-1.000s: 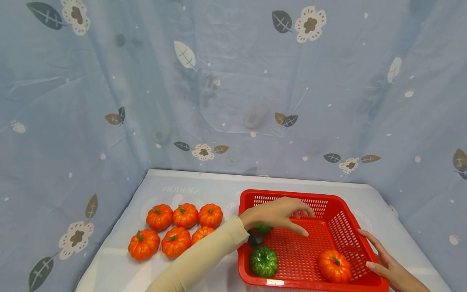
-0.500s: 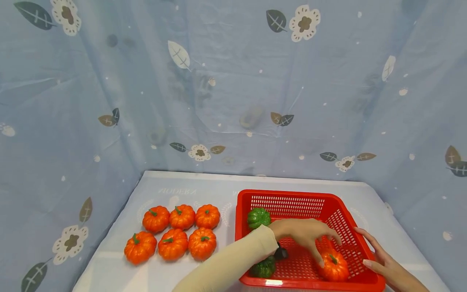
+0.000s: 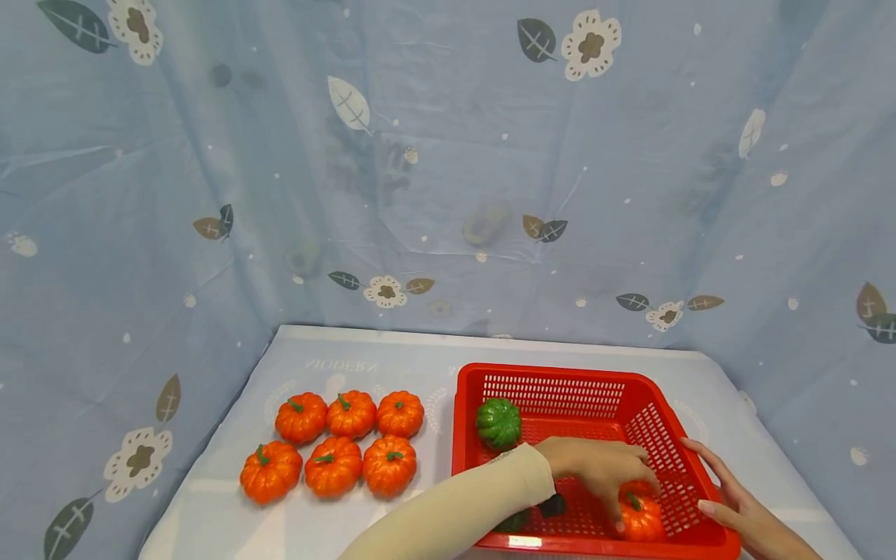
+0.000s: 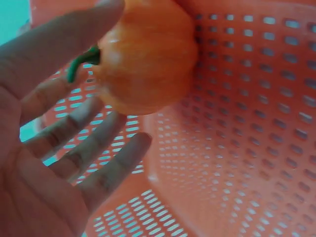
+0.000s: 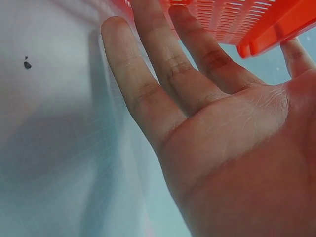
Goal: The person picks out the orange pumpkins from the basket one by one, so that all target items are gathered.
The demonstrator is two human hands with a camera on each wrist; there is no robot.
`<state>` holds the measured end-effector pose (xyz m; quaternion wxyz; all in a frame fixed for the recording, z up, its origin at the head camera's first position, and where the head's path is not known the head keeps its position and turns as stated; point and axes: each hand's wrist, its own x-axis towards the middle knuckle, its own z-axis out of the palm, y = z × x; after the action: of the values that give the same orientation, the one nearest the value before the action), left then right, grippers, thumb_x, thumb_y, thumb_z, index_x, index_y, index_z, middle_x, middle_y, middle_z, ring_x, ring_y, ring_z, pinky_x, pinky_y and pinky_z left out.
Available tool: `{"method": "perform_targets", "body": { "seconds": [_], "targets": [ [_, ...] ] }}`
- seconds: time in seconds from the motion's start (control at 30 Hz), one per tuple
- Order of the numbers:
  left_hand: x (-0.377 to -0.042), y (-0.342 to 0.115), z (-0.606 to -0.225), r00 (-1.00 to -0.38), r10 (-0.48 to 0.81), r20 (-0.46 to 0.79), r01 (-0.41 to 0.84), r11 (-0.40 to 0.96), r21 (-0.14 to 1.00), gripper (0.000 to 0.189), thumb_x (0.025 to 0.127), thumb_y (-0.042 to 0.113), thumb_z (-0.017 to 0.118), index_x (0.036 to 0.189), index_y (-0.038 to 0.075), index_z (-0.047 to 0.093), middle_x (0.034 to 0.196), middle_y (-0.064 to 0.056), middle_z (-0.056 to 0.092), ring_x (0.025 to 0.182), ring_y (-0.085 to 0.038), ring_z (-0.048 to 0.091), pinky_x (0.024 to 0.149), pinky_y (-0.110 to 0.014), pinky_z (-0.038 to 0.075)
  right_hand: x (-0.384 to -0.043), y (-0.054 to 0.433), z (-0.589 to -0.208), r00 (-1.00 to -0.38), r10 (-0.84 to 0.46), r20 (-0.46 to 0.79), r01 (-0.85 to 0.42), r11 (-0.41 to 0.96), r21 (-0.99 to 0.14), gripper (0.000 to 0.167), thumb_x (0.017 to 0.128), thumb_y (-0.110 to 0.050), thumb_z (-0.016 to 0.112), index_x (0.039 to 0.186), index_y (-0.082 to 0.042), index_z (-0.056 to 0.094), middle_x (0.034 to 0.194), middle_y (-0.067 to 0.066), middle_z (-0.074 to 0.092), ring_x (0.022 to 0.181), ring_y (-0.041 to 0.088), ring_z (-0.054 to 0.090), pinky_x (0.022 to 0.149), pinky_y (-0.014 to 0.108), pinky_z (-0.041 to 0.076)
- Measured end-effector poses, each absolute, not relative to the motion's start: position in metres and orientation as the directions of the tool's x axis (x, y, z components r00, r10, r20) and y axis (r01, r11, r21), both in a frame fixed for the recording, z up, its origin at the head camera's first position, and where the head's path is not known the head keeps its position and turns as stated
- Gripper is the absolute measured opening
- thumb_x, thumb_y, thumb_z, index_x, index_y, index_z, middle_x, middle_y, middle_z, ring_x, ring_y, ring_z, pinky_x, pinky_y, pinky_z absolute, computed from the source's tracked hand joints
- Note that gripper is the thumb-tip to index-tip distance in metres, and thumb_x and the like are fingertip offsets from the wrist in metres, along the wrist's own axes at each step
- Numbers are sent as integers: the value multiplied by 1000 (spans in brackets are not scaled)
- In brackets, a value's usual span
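My left hand (image 3: 600, 470) reaches down inside a red plastic basket (image 3: 560, 371), over a small orange pumpkin (image 3: 644, 521) at its near right. In the left wrist view the thumb overlaps the pumpkin (image 4: 148, 59) beside its green stem, and the other fingers are spread fairly straight below it; a firm hold is not visible. My right hand (image 3: 742, 509) rests on the basket's right side, thumb at the rim, fingers along the outer wall. In the right wrist view those fingers are straight, palm (image 5: 222, 148) facing the camera. A green pumpkin (image 3: 498, 424) sits at the basket's left.
Another green pumpkin (image 3: 514, 522) lies near the basket's front left, mostly hidden by the left sleeve (image 3: 455, 505). On the table (image 3: 336, 537), left of the basket, several orange pumpkins (image 3: 334, 467) stand in two rows. Patterned blue cloth (image 3: 434, 155) encloses the table's back and sides.
My left hand has moved right and down from above the basket's middle to the orange pumpkin inside it. My right hand stays at the basket's right side.
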<state>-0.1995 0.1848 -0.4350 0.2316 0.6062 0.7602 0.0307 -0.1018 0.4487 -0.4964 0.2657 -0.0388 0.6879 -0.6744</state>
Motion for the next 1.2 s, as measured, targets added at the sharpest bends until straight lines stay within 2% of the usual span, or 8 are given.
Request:
{"method": "perform_targets", "body": {
  "seconds": [0.13, 0.3, 0.47, 0.53, 0.63, 0.77, 0.97, 1.2],
  "targets": [
    [-201, 185, -440, -163, 929, -333, 909, 273, 316, 72, 83, 38, 87, 147, 32, 55, 129, 18, 49, 109, 7, 40, 91, -5, 32, -100, 448, -498, -869, -371, -328, 312, 103, -944, 70, 112, -22, 36, 150, -68, 0, 138, -12, 39, 118, 37, 61, 90, 67, 50],
    [-205, 182, -442, -127, 941, -314, 883, 252, 397, 73, 82, 32, 89, 146, 29, 55, 134, 18, 53, 115, 9, 44, 98, -5, 30, -100, 448, -498, -876, -352, -330, 308, 119, -944, 69, 111, -23, 37, 149, -69, 2, 139, -9, 40, 117, 38, 62, 89, 67, 50],
    [-207, 180, -441, -145, 944, -297, 882, 259, 393, 72, 80, 36, 90, 144, 29, 57, 128, 20, 55, 109, 9, 44, 95, -5, 31, -102, 448, -498, -880, -334, -339, 312, 134, -941, 70, 111, -24, 39, 149, -70, 3, 147, 3, 36, 116, 38, 62, 88, 67, 51],
    [-207, 179, -438, -168, 942, -289, 888, 272, 371, 71, 81, 40, 89, 143, 31, 57, 123, 21, 53, 104, 9, 42, 91, -5, 33, -102, 448, -498, -878, -336, -340, 315, 129, -940, 70, 110, -24, 40, 148, -70, 3, 146, 2, 37, 116, 38, 63, 88, 67, 51],
    [-209, 176, -433, -201, 940, -274, 890, 292, 351, 69, 81, 43, 88, 143, 34, 57, 119, 19, 49, 100, 7, 41, 84, -6, 35, -101, 448, -499, -873, -360, -329, 311, 108, -944, 71, 111, -22, 38, 149, -70, 2, 141, -8, 41, 117, 38, 63, 89, 68, 50],
    [-215, 168, -423, -238, 944, -229, 881, 309, 359, 69, 81, 43, 88, 142, 34, 56, 121, 16, 45, 103, 6, 42, 85, -8, 35, -101, 448, -499, -865, -392, -314, 302, 93, -949, 70, 111, -21, 36, 149, -69, 2, 134, -18, 45, 117, 38, 63, 90, 68, 49],
    [-223, 146, -404, -267, 954, -137, 872, 300, 388, 71, 81, 43, 88, 143, 30, 57, 120, 11, 45, 101, 3, 43, 83, -8, 36, -104, 450, -498, -854, -411, -319, 314, 81, -946, 67, 112, -22, 35, 147, -70, 4, 133, -18, 42, 118, 36, 61, 92, 66, 50],
    [-228, 115, -385, -282, 958, -51, 864, 277, 419, 71, 82, 41, 87, 144, 29, 55, 127, 13, 48, 112, 3, 42, 88, -10, 36, -109, 454, -500, -807, -491, -328, 370, 11, -929, 64, 113, -20, 31, 144, -71, 8, 135, -15, 43, 121, 33, 58, 99, 66, 46]
  ]
}}
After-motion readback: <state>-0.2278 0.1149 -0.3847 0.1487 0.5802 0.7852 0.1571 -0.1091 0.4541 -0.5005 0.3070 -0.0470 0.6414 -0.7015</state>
